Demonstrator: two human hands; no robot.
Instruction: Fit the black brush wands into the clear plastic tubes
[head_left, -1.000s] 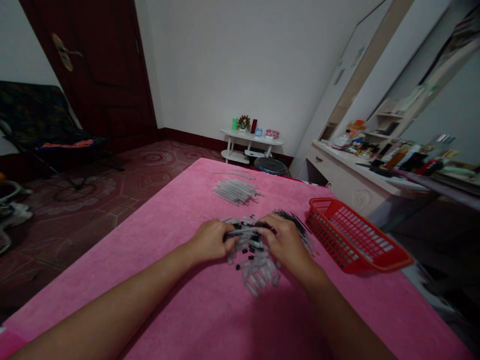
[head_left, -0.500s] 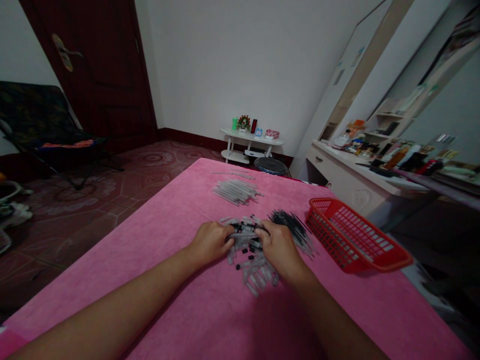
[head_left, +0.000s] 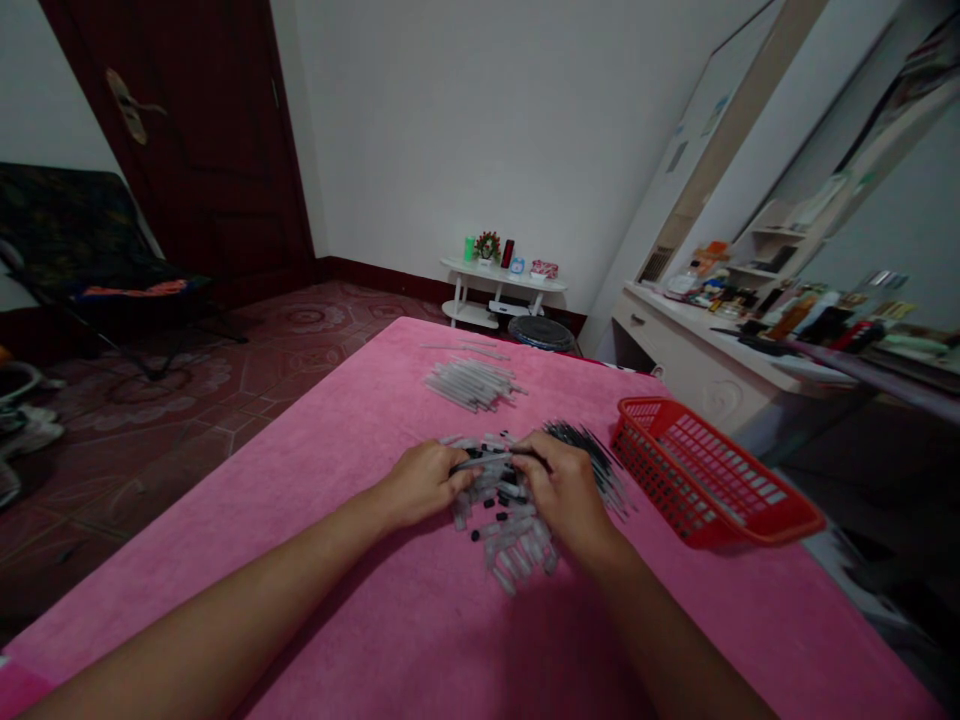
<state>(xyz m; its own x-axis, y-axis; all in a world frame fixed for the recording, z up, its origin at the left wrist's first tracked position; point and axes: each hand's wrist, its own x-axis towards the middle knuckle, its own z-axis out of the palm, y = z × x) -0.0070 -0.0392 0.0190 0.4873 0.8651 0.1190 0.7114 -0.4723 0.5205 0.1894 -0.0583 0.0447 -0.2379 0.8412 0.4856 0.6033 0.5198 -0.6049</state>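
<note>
Between my two hands is a slim pen, pale in the middle with darker ends. My left hand pinches its left end between thumb and fingers. On the other end, the thumb and fingers of my right hand are closed. Below them lies a loose heap of clear pen caps mixed with small black plugs. Right behind my right hand is a bundle of dark, thin pen refills, partly hidden by it. Farther back rests a pile of pale pen barrels.
A red plastic basket stands on the right of the pink-covered table. A few thin pale sticks lie near the far edge. Beyond are a white shelf stand, a dark round stool and a cluttered dresser.
The pen has tilted slightly, its right end now higher. My right hand has lifted a little and its fingers have shifted; my left hand has barely moved.
</note>
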